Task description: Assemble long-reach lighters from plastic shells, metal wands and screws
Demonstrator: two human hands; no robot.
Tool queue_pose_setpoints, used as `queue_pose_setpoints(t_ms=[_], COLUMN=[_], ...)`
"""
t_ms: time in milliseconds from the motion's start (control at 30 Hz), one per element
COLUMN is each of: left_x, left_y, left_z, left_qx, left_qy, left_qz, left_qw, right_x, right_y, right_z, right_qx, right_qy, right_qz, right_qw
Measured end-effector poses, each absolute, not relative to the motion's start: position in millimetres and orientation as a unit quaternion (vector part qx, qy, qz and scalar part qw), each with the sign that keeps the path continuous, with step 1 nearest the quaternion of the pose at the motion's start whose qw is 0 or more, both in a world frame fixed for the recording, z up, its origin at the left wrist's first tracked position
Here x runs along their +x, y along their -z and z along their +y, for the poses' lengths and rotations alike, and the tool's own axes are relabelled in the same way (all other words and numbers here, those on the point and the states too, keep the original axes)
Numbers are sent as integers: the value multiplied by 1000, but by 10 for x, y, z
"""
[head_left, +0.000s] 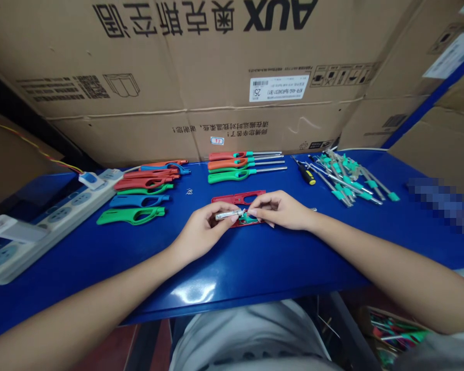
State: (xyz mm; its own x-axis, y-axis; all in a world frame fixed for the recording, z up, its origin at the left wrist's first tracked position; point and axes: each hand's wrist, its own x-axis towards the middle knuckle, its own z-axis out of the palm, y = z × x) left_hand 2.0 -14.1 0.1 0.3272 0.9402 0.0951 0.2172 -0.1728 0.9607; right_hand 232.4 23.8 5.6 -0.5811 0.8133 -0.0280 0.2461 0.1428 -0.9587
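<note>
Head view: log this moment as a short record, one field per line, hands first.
Left hand: holds a small silvery, partly clear piece
Right hand: fingers over the red lighter casing; its grip is unclear
Tabletop left: power strip, coloured lighter shells
Tabletop back middle: lighters with metal barrels, in a row
Tabletop right: yellow-and-black screwdriver, pile of metal tubes with green parts
Backdrop: printed AUX carton

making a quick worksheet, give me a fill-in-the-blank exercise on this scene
1. The bare left hand holds a small pale cylinder near ____ plastic handle halves.
2. The bare right hand is nearer than the left to a slim black-and-____ screwdriver.
3. Large black Latin capitals on the brown cardboard box spell ____.

Missing words: red; yellow; AUX
</note>
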Motion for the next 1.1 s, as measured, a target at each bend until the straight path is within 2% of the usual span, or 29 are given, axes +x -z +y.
queue_pose_setpoints(t_ms=[700, 967, 1100], left_x=[10, 22, 25], left_y=[2, -6, -17], left_z=[-160, -168, -169], left_qx=[682, 702, 691], left_qy=[-368, -367, -373], left_qz=[456, 466, 464], left_qw=[438, 394, 409], right_x=[2333, 2334, 2322], right_y=[-51, -30, -49], right_z=[231, 231, 221], right_qx=[-372, -375, -383], right_qy=[-523, -523, -529], right_qz=[-723, -721, -711], right_qw=[256, 258, 260])
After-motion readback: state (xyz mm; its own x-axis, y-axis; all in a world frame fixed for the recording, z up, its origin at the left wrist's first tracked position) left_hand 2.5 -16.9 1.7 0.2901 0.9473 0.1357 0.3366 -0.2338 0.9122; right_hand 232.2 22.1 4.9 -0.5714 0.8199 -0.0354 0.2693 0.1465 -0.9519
